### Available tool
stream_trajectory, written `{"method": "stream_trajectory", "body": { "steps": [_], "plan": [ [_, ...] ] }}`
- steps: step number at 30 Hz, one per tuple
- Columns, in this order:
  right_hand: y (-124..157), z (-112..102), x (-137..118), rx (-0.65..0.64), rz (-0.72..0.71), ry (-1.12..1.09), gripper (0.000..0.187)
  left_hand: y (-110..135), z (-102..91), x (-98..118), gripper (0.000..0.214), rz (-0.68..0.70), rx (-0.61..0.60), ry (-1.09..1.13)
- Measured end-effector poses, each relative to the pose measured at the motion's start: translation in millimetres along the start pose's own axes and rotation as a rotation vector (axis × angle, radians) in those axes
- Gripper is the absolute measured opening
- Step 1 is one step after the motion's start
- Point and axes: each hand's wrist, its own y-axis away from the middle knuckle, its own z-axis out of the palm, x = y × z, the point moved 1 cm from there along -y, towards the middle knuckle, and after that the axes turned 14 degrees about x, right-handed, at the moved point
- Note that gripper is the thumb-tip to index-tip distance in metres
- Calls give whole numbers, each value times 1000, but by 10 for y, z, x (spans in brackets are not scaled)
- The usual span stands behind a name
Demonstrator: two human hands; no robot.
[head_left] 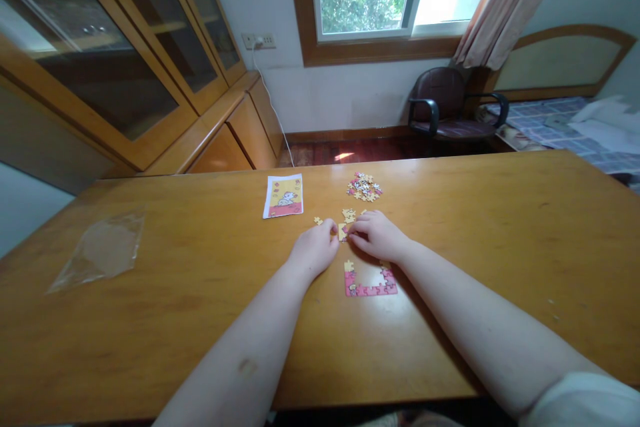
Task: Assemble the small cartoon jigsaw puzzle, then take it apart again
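Observation:
My left hand [316, 250] rests on the table with its fingers curled closed, just left of a small joined group of yellow puzzle pieces [343, 232]. Whatever its fingertips hold, if anything, is hidden. From the right, my right hand [379, 235] bends its fingers down onto the right edge of that group, gripping a piece there. Loose yellow pieces [349, 213] lie just beyond the fingers, and a single piece [318, 221] is beside my left hand. Nearer me is a U-shaped part of a puzzle border [371, 291], pink along the bottom with yellow at its upper left.
A pile of mixed puzzle pieces [364, 187] lies farther back. Left of it is a picture card [284, 197] with a white cartoon animal. A clear plastic bag [107, 247] lies at the table's left. Beyond the table [200, 340] stand a cabinet [210, 140] and an armchair [445, 103].

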Motion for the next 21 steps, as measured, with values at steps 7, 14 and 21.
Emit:
{"method": "stream_trajectory", "body": {
  "steps": [7, 14, 21],
  "plan": [
    [2, -5, -19, -14, -18, -28, 17, -6, 14, -11, 19, -7, -12, 18],
    [4, -6, -10, -1, -37, -36, 16, 4, 4, -1, 20, 13, 10, 31],
    [-2, -7, -21, -17, -36, -16, 17, 11, -27, 20, 24, 60, -4, 56]
  ]
}}
